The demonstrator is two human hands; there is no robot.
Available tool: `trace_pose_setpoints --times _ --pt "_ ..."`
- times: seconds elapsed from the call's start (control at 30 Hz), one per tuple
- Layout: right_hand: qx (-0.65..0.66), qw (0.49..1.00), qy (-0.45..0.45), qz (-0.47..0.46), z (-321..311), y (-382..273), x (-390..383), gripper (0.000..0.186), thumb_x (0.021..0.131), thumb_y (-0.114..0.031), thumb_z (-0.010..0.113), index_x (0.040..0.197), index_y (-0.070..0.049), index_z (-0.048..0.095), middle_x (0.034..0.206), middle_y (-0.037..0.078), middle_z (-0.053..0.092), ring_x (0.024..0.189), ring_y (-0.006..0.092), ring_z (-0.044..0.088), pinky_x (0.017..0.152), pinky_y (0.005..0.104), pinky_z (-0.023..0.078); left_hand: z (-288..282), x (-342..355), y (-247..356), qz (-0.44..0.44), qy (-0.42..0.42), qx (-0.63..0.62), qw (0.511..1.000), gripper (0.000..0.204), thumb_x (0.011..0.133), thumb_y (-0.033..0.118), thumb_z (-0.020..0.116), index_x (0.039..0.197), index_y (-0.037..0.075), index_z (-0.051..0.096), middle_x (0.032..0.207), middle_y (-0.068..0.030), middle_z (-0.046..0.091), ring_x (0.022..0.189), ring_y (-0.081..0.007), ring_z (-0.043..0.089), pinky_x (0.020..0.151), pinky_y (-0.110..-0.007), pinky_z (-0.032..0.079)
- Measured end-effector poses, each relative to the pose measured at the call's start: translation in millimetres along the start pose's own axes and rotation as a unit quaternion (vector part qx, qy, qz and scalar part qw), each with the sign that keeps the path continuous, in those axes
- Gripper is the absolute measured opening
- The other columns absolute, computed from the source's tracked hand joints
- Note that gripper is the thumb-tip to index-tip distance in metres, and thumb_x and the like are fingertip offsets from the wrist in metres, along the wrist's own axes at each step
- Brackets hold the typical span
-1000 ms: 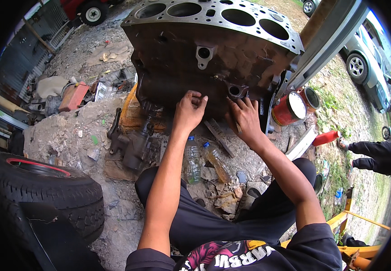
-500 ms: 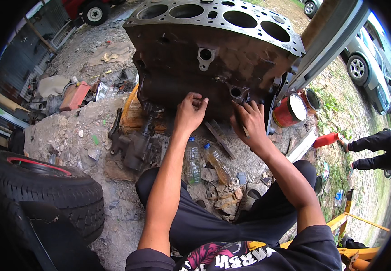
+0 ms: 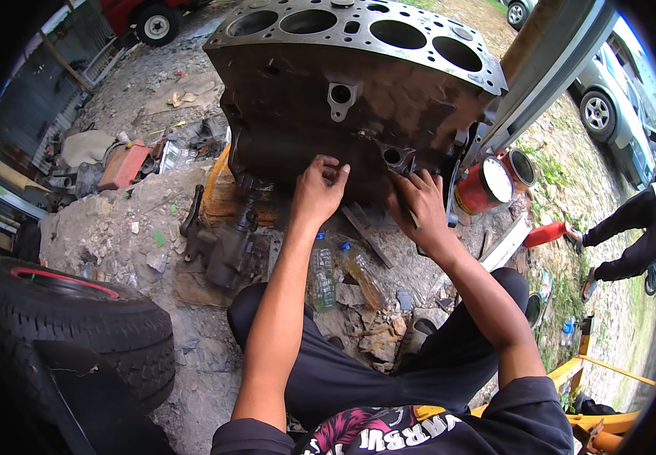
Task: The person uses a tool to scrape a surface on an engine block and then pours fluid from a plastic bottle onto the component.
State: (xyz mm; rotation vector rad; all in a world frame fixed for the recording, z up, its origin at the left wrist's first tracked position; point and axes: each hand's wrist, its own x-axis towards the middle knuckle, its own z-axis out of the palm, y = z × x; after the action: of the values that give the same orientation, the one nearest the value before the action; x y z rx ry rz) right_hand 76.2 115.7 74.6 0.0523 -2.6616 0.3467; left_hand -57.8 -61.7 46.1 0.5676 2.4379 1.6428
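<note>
A dark brown engine block [image 3: 290, 98] with four large bores on top fills the upper middle. My left hand [image 3: 320, 186], fingers curled, is in front of its lower side; whatever it may hold is too small to tell. My right hand [image 3: 420, 203] is closed around something narrow, mostly hidden, just below a small flanged port [image 3: 393, 156] on the block. A dark metal mechanical part [image 3: 222, 258] lies left of my left forearm, and two plastic bottles [image 3: 322, 273] lie between my forearms.
A large tyre [image 3: 78, 337] lies at left, near scrap and a red box [image 3: 122, 167]. Tins [image 3: 479, 189], a red jug [image 3: 544, 233], a post [image 3: 563, 68] and a yellow frame [image 3: 608, 421] are at right. A person's legs [image 3: 623, 250] and a silver car [image 3: 608, 114] are beyond.
The other person's legs at the right have shifted into a more bent, stepping stance. My right hand sits slightly lower than a second ago; my left hand is nearly unmoved.
</note>
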Motion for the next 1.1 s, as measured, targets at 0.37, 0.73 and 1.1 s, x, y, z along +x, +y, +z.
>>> trace_pose_setpoints --times 0.37,0.73,1.1 --pt "-0.066 0.997 -0.017 -0.027 4.5 -6.5 1.2 0.045 0.087 -0.024 0.065 0.125 0.0 0.063 0.099 0.011 0.064 0.093 0.0287 0.055 0.081 0.0433 0.038 -2.9 -0.4 -3.7 -0.015 0.0 0.002 1.0 0.033 0.094 0.029 0.071 0.107 -0.001 0.064 0.083 -0.0103 0.071 0.073 -0.0165 0.069 0.068 -0.032 0.055" --pt "-0.091 0.996 -0.016 -0.022 20.1 -0.5 3.0 0.046 0.088 -0.025 0.064 0.127 0.0 0.062 0.102 0.011 0.064 0.1 0.0298 0.055 0.083 0.0437 0.038 -0.2 -0.4 -5.6 -0.005 -0.006 0.003 1.0 0.034 0.093 0.03 0.071 0.107 0.0 0.064 0.084 -0.0103 0.071 0.075 -0.0176 0.07 0.068 -0.032 0.055" --pt "-0.088 0.996 -0.019 -0.002 15.9 -5.4 5.8 0.045 0.086 -0.023 0.066 0.125 -0.001 0.064 0.1 0.011 0.065 0.099 0.0298 0.055 0.083 0.0441 0.037 -1.5 0.2 -0.6 0.005 -0.005 0.003 1.0 0.035 0.094 0.03 0.071 0.107 -0.001 0.065 0.085 -0.0115 0.071 0.075 -0.0184 0.07 0.068 -0.032 0.055"
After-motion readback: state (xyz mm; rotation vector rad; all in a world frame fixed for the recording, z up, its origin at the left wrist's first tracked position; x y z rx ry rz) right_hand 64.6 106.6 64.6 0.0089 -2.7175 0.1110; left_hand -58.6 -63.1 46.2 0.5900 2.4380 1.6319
